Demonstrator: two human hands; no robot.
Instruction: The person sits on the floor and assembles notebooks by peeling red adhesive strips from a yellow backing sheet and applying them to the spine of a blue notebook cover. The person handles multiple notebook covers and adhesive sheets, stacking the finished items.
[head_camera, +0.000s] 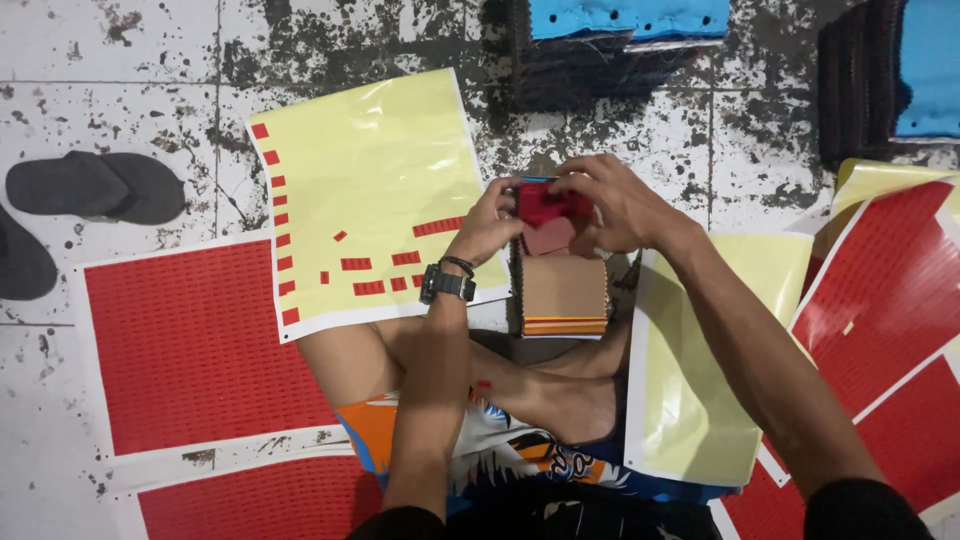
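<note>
Both hands meet over a red piece (548, 205) at the far end of a tan stack (564, 290) that stands on the floor in front of the crossed legs. Left hand (492, 222), watch on the wrist, pinches the piece's left edge w/ fingers curled; right hand (612, 203) closes over its top and right side, covering most of it.

Piece looks thin, light and soft, prob. fabric or foam, so it should bend easily; best held by the edges w/ fingertips, as now. Stack looks stiffer, card-like, w/ orange and red layer edges showing on its near side.

Left of the hands: a yellow sheet (370, 170) w/ a few small red stickers. Red sheets (190, 345) lie at near left and at right. Sandal (95, 187) at far left.
</note>
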